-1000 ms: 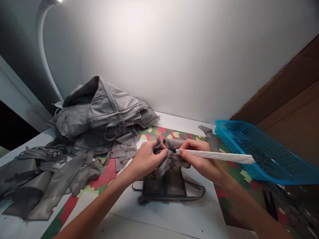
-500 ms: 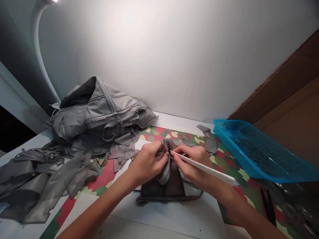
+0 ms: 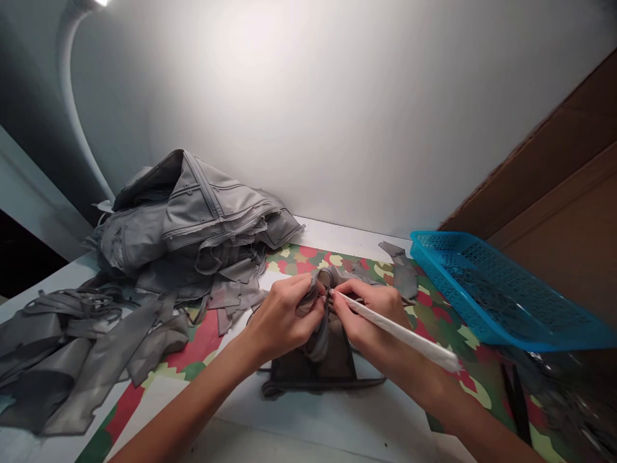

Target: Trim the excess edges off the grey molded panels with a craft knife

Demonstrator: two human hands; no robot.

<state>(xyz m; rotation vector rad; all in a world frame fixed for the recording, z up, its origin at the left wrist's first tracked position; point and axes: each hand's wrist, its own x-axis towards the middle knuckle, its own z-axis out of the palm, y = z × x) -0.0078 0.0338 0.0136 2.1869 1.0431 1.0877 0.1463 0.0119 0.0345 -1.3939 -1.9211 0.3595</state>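
Observation:
A grey fabric piece (image 3: 315,347) is bunched up at the centre, over a dark flat panel (image 3: 308,369) with a corded edge. My left hand (image 3: 289,312) is closed on the folded fabric, thumb and fingers pinching it. From the right, my right hand (image 3: 371,312) pinches a long white stick-like tool (image 3: 400,331), whose tip meets the fabric between both hands. The tool's broad end points down and right, above my right forearm. What the tip touches is too small to tell.
Grey fabric pieces (image 3: 193,212) pile up at the left, with loose strips (image 3: 106,360) nearer. A blue basket (image 3: 482,321) stands right, near black scissors or tweezers (image 3: 517,402). A white lamp arm (image 3: 72,103) rises back left, cardboard (image 3: 554,173) at the right.
The fabric loop between my hands has opened a little at its top. The white tool's broad end has dipped slightly, while both hands keep their grips.

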